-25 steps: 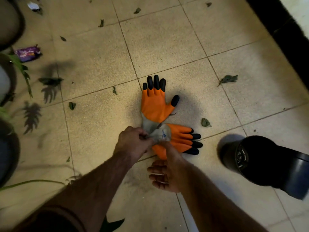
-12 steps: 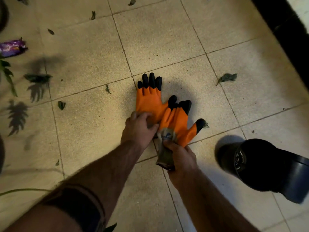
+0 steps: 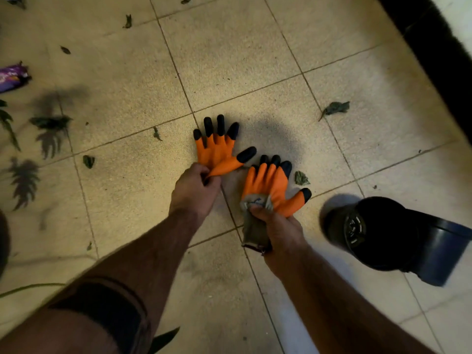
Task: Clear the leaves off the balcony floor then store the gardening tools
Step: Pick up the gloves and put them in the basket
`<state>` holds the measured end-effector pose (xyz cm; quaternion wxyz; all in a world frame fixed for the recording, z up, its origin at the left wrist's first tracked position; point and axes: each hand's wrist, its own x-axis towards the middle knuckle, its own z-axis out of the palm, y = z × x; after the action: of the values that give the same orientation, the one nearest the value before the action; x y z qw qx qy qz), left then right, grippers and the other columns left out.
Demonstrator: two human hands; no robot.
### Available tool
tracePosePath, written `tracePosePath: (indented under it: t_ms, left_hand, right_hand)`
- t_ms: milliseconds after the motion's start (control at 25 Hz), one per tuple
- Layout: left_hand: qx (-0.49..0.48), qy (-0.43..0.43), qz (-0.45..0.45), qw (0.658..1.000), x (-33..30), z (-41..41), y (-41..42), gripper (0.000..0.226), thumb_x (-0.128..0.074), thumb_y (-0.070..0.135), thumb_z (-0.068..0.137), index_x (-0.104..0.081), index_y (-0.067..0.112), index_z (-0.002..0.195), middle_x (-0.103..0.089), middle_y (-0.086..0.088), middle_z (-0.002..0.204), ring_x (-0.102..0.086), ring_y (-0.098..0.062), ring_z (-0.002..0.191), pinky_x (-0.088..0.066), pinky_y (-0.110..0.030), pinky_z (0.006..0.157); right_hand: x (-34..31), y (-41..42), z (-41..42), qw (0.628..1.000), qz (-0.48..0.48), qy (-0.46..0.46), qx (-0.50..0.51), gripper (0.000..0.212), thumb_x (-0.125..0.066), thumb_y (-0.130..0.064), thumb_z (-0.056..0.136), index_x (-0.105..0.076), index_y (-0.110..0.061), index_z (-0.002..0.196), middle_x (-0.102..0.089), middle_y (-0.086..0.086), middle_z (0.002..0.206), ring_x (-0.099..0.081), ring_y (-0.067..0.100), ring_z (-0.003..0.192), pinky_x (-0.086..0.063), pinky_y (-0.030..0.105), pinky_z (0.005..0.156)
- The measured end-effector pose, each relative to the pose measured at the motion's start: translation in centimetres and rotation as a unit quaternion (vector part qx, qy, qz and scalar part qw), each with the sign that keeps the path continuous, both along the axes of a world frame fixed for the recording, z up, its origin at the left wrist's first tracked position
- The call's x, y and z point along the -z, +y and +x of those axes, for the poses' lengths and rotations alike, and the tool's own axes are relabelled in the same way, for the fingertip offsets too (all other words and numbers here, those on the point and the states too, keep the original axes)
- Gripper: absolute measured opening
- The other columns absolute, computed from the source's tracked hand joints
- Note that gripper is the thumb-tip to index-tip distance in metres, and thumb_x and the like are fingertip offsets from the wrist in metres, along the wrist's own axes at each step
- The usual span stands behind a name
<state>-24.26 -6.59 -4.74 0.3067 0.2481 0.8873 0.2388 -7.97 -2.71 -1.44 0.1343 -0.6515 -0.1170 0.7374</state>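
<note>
Gloves now pulled apart, left hand (image 3: 195,190) pinching far glove (image 3: 217,146), right hand (image 3: 277,226) gripping near glove (image 3: 270,186) by cuff, lifting off tile floor (image 3: 127,98); leaves (image 3: 333,108) uncleared.

You have only one view, from the camera worn on your head, and it looks steeply down and a little forward at the tiled floor (image 3: 122,190), with the far side of the floor at the top of the frame. It is close enough that your two forearms enter from the near edge and both hands sit around the middle, while the wide lens bends the tile lines near the borders. No second view shares this scene.
</note>
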Motion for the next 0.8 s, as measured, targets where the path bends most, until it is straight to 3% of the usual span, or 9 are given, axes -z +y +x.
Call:
tracePosePath:
  t_ms: [80, 200, 320, 440, 600, 800]
  left_hand:
    - [-0.073, -0.083, 0.035, 0.993, -2.5, 0.0, -0.8, 0.018, -0.064, 0.035, 0.095, -0.057, 0.023, 0.108, -0.065, 0.0, 0.099, -0.066, -0.023, 0.089, -0.06, -0.04, 0.07]
    - [-0.187, -0.209, 0.078, 0.957, -7.0, 0.6, -0.8, 0.015, -0.066, 0.025, 0.094, -0.058, 0.026, 0.107, -0.068, -0.006, 0.109, -0.067, -0.025, 0.097, -0.06, -0.046, 0.081]
    - [-0.294, -0.329, 0.12, 0.889, -14.6, 2.1, -1.0, 0.019, -0.057, 0.015, 0.099, -0.06, 0.018, 0.118, -0.068, -0.008, 0.113, -0.067, -0.024, 0.1, -0.058, -0.044, 0.081]
    - [-0.324, -0.434, 0.161, 0.825, -23.0, 3.1, -2.0, 0.015, -0.056, 0.016, 0.093, -0.065, 0.012, 0.105, -0.072, -0.014, 0.107, -0.069, -0.027, 0.094, -0.054, -0.037, 0.07]
    - [-0.371, -0.472, 0.214, 0.77, -33.2, 3.3, -2.6, 0.033, -0.072, 0.034, 0.084, -0.067, 0.022, 0.115, -0.077, -0.008, 0.107, -0.072, -0.027, 0.098, -0.056, -0.04, 0.075]
    - [-0.407, -0.508, 0.243, 0.719, -46.9, 2.2, -3.5, 0.024, -0.062, 0.017, 0.093, -0.07, 0.015, 0.115, -0.075, -0.014, 0.107, -0.07, -0.033, 0.096, -0.057, -0.043, 0.067]
  right_hand:
    - [-2.5, 0.2, -0.4, 1.0, 0.011, 0.012, 0.008, 0.046, -0.079, -0.009, 0.085, -0.061, -0.013, 0.127, -0.07, 0.015, 0.117, -0.068, 0.035, 0.105, -0.059, 0.049, 0.085]
    - [-7.2, 0.7, -1.0, 1.0, 0.016, 0.017, 0.015, 0.039, -0.079, -0.015, 0.086, -0.063, -0.013, 0.122, -0.07, 0.016, 0.116, -0.068, 0.035, 0.102, -0.06, 0.045, 0.075]
    - [-13.7, 1.3, -1.2, 0.999, 0.008, 0.037, 0.002, 0.04, -0.075, -0.016, 0.09, -0.061, -0.014, 0.127, -0.071, 0.016, 0.117, -0.07, 0.034, 0.103, -0.061, 0.044, 0.08]
    - [-20.6, 1.5, -1.2, 0.999, 0.013, 0.048, 0.005, 0.035, -0.073, -0.012, 0.092, -0.06, -0.014, 0.124, -0.074, 0.014, 0.113, -0.073, 0.034, 0.1, -0.061, 0.047, 0.08]
    - [-31.8, 1.4, -1.3, 0.996, 0.028, 0.078, 0.022, 0.024, -0.068, -0.004, 0.092, -0.064, -0.015, 0.112, -0.079, 0.012, 0.1, -0.075, 0.033, 0.092, -0.06, 0.047, 0.075]
    - [-48.1, -0.1, -1.1, 0.983, 0.099, 0.152, 0.016, 0.037, -0.066, 0.005, 0.088, -0.074, -0.02, 0.115, -0.079, 0.01, 0.107, -0.075, 0.034, 0.098, -0.058, 0.048, 0.085]
